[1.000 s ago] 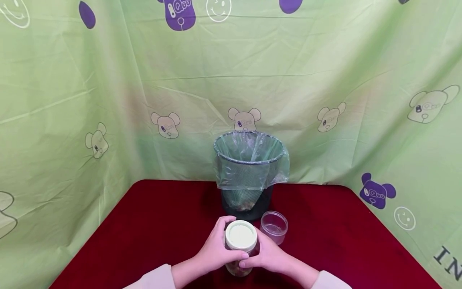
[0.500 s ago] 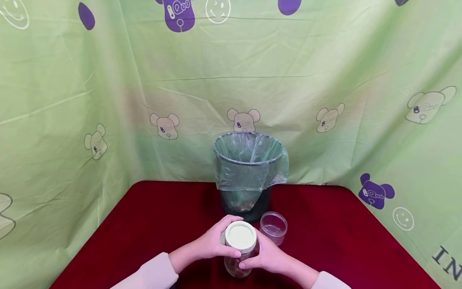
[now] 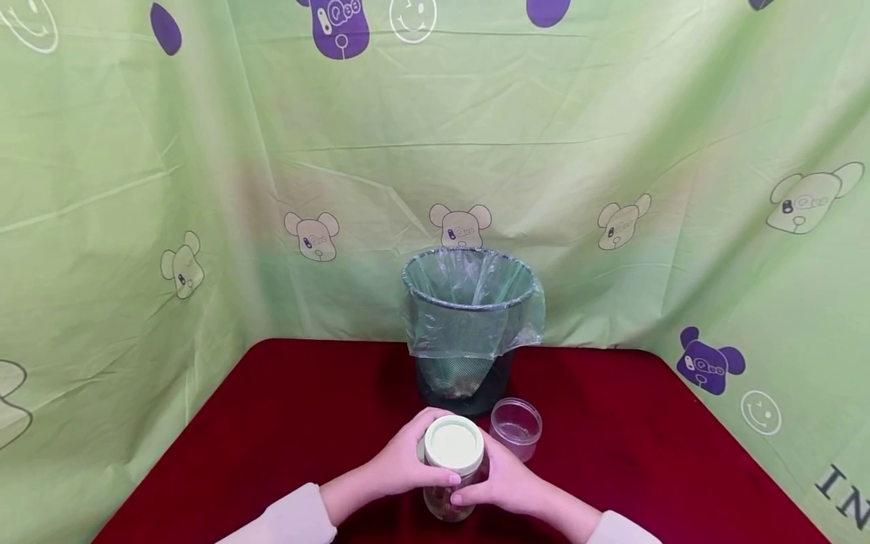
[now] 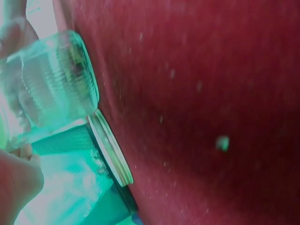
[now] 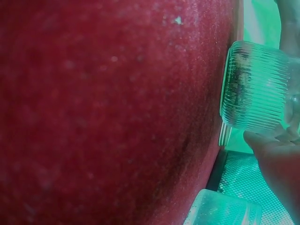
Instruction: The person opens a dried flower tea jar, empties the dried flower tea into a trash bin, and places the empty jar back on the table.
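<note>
A clear ribbed jar (image 3: 448, 502) with a pale, round lid (image 3: 454, 444) stands upright on the red cloth. Something brown and mottled lies in its bottom, seen through the glass in the right wrist view. My left hand (image 3: 408, 461) holds the jar high up, around the lid, with the thumb in front. From the other side my right hand (image 3: 506, 476) grips the jar's body just below the lid. Behind the jar, a flat disc with a ridged edge (image 4: 111, 150) lies on the cloth; the jar and hands hide it in the head view.
A dark mesh bin (image 3: 499, 374) lined with a translucent green bag (image 3: 451, 329) stands behind the jar. An open clear round tub (image 3: 516, 429) sits right of the jar. Printed green curtains (image 3: 326, 174) enclose the red-covered table (image 3: 326, 393).
My left hand has turned slightly around the lid, its fingers reaching a little farther over the back and its thumb shifting slightly left. The right hand and jar have stayed in place.
</note>
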`<action>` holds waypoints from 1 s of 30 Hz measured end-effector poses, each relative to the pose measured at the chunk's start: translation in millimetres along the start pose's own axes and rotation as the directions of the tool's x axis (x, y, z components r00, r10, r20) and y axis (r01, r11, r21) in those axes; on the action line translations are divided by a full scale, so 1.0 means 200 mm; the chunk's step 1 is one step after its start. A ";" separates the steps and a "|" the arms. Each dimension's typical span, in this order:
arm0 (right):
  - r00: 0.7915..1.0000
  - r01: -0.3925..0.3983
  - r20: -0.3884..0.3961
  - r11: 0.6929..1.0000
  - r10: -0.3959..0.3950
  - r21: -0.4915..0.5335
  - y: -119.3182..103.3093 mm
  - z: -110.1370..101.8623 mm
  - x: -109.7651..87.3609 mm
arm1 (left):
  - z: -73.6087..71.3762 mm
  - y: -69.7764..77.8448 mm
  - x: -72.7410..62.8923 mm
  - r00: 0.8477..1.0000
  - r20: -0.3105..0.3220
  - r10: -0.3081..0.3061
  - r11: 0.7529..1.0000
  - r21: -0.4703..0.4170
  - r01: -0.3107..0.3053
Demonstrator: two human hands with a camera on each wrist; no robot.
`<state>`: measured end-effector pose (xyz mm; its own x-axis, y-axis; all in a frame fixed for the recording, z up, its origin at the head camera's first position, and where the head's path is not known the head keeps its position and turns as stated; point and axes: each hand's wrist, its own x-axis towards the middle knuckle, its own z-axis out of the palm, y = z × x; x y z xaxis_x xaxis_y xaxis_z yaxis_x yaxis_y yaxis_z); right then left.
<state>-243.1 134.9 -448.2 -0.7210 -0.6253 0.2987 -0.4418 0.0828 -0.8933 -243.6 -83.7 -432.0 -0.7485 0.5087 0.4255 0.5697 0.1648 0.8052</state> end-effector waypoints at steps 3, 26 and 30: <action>1.000 0.000 -0.003 1.000 0.000 -0.005 0.00 0.00 0.00 | 0.03 0.00 -0.01 0.999 -0.052 -0.004 1.000 0.030 0.006; 1.000 0.027 0.004 1.000 -0.027 -0.007 -0.01 0.00 0.00 | 0.06 0.02 -0.06 0.985 -0.172 -0.020 0.988 0.148 0.046; 0.999 0.043 0.017 0.999 -0.043 -0.005 0.00 0.00 0.00 | -0.01 0.01 -0.03 0.999 -0.038 0.029 0.996 0.081 -0.025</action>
<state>-243.5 135.2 -448.2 -0.6923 -0.6412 0.3311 -0.4754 0.0600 -0.8777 -239.6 -88.2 -432.6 -0.7442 0.4809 0.4636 0.6142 0.2198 0.7580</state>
